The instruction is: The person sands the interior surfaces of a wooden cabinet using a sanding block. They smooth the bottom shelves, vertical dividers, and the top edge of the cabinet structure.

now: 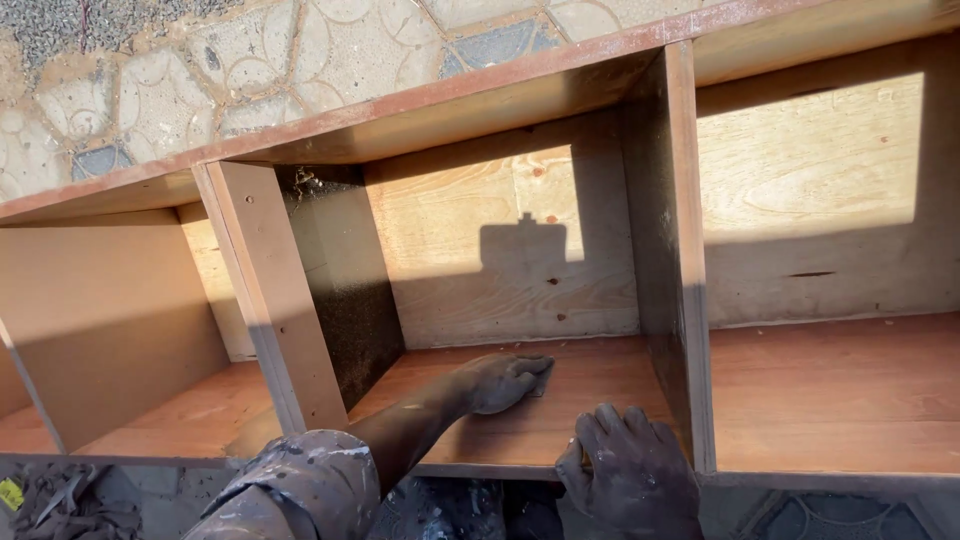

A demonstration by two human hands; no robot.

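from my seat i'm looking down into a long wooden shelf unit point(480, 100) lying in the sun, split into open compartments by upright dividers. my left hand point(500, 382) is inside the middle compartment, pressed palm down on its reddish bottom board point(590, 385). a small pale piece of sanding paper or cloth point(541, 378) shows at the fingertips, flat on the board under the hand; i can't make out which it is. the fingers are curled down over it, mostly closed, pinning it to the wood rather than lifting it. the left forearm runs in from the lower left, sleeve point(300, 485) bunched and spattered with paint, skin dusted dark.

my right hand point(630, 465) sits nearer me, at the front edge of the same compartment. its fingers hook over the lip of the board, half closed, gripping only the edge of the wood. it lies just beside the right divider point(680, 250) and close to the left hand, not touching it.

the back panel point(500, 240) is pale plywood, half lit, with a square shadow falling on it. the left divider point(265, 290) has a dark, gritty inner face. behind the unit is patterned paving point(200, 70).
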